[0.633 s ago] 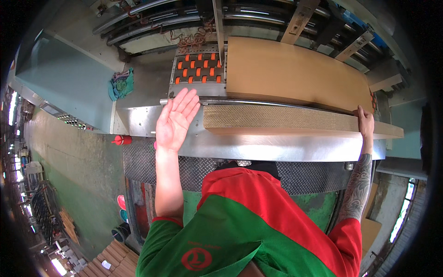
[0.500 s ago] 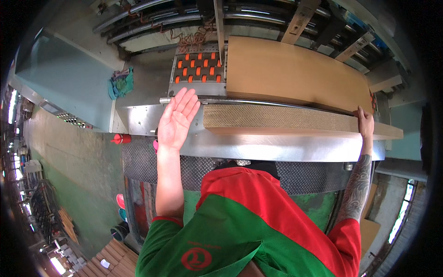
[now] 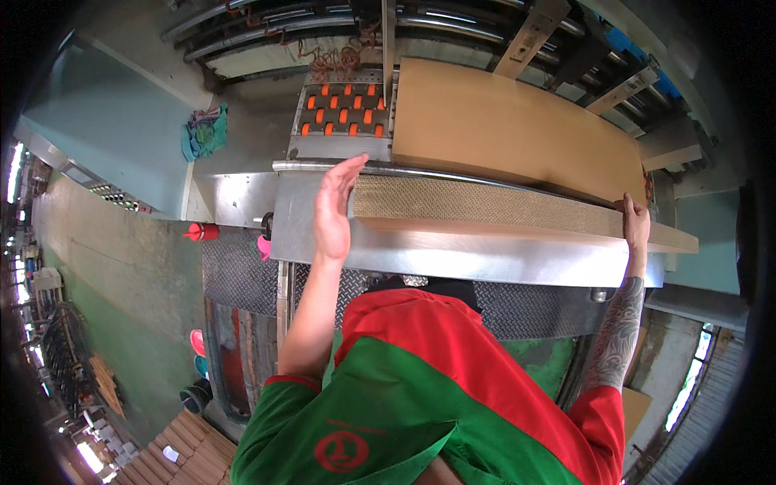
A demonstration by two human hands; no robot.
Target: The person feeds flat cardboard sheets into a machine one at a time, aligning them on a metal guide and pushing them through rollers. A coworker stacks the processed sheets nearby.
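Observation:
A stack of corrugated cardboard sheets stands on edge along the metal table, its fluted edges facing up. My left hand is flat and open at the stack's left end, fingers stretched out and pointing away from me. Whether the palm touches the cardboard I cannot tell. Near the stack's right end, my right hand grips it with fingers curled over the top edge; the far side of that grip is hidden. Beyond a metal bar, a flat brown cardboard pile lies in the machine.
Orange rollers sit left of the flat pile. A teal cloth lies on the machine's left ledge, above a red container. The shiny table edge runs before me, with a tread-plate platform below.
My left hand has moved right to the stack's left end and turned from palm up to edge-on. My right hand stays on the stack.

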